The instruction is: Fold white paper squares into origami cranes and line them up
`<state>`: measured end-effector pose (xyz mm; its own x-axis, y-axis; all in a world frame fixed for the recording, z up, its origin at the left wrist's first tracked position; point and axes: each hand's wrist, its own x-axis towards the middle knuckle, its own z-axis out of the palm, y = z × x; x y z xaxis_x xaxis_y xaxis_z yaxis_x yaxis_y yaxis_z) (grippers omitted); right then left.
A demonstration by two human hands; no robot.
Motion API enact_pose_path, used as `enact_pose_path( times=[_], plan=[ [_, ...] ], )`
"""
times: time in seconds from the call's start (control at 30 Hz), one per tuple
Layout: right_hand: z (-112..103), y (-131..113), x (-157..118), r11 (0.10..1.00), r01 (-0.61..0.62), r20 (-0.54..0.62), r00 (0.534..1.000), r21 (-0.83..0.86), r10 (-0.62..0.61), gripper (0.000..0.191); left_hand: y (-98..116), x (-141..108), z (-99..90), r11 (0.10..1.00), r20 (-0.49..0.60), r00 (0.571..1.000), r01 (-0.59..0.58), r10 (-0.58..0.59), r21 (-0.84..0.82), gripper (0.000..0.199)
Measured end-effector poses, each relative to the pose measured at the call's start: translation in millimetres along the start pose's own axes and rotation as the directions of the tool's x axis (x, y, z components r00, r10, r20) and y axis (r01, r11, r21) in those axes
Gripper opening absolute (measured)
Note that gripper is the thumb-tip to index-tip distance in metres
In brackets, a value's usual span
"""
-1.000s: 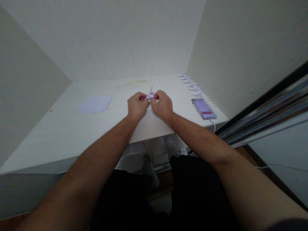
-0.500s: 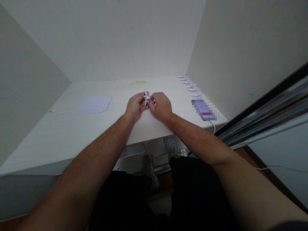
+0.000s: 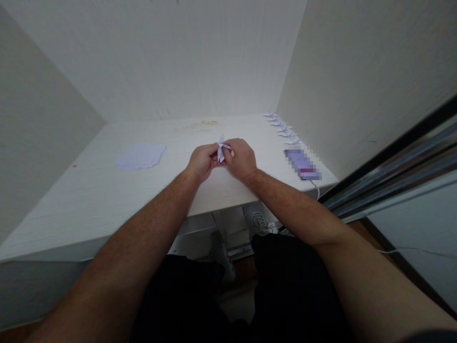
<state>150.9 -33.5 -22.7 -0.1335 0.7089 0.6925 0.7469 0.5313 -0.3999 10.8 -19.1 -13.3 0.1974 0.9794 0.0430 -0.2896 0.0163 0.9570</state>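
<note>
A small folded white paper figure [image 3: 221, 148] with pointed tips is held between my two hands, over the white table near its middle. My left hand [image 3: 202, 161] pinches its left side with thumb and fingers. On the right side, my right hand [image 3: 240, 157] has its fingers closed on the same figure. One point of the paper sticks up above the fingertips. Parts of the figure's lower side are hidden by my fingers.
A loose stack of white paper sheets [image 3: 141, 156] lies on the table [image 3: 89, 200] at the left. Several folded paper figures [image 3: 284, 129] stand in a row at the right wall. Nearer is a phone [image 3: 302, 164] with a white cable [image 3: 315, 189].
The paper figure has turned in my fingers and shifted slightly to the right, one point now facing up. Both hands have moved a little with it and still hold it.
</note>
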Motion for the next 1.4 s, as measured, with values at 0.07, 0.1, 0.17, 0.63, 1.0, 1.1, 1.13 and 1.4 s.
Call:
enact_pose_path(
  times=[0.07,0.1,0.17,0.63,1.0,1.1,1.13,1.4],
  plan=[
    [-0.5,0.8,0.4,1.0,-0.007,0.002,1.0,-0.009,0.007,0.021,-1.8,0.7,-0.4,1.0,-0.011,1.0,0.004,-0.003,0.028,0.018],
    [-0.8,0.9,0.5,1.0,-0.012,0.001,1.0,-0.018,0.012,0.021,-2.1,0.6,-0.1,0.999,-0.017,1.0,-0.002,0.003,0.033,0.018],
    [-1.4,0.1,0.4,0.999,-0.016,0.007,1.0,-0.035,0.017,0.02,-1.3,-0.4,1.5,0.999,-0.023,0.999,-0.025,0.026,0.023,0.015],
    [-1.5,2.8,-2.3,0.975,-0.224,0.047,0.973,-0.012,0.224,0.019,-1.1,-7.5,4.2,0.995,0.055,0.998,-0.029,0.024,0.091,0.044],
    [1.6,10.0,0.9,0.925,-0.305,0.1,0.952,0.227,0.29,0.01,0.3,-2.2,7.9,0.972,-0.112,0.993,-0.005,0.032,0.237,0.036],
    [3.6,13.8,1.3,0.922,-0.314,0.113,0.949,0.227,0.295,0.008,1.9,-1.6,9.5,0.961,-0.14,0.99,0.007,0.033,0.277,0.037],
    [3.8,14.1,1.2,0.923,-0.317,0.108,0.948,0.219,0.3,0.008,2.4,-1.6,10.0,0.957,-0.143,0.989,0.01,0.033,0.29,0.036],
    [-3.8,2.2,0.4,0.946,-0.305,0.062,0.952,0.111,0.3,0.014,2.5,-5.1,9.5,0.894,-0.064,0.992,-0.069,0.108,0.442,0.033]
  ],
)
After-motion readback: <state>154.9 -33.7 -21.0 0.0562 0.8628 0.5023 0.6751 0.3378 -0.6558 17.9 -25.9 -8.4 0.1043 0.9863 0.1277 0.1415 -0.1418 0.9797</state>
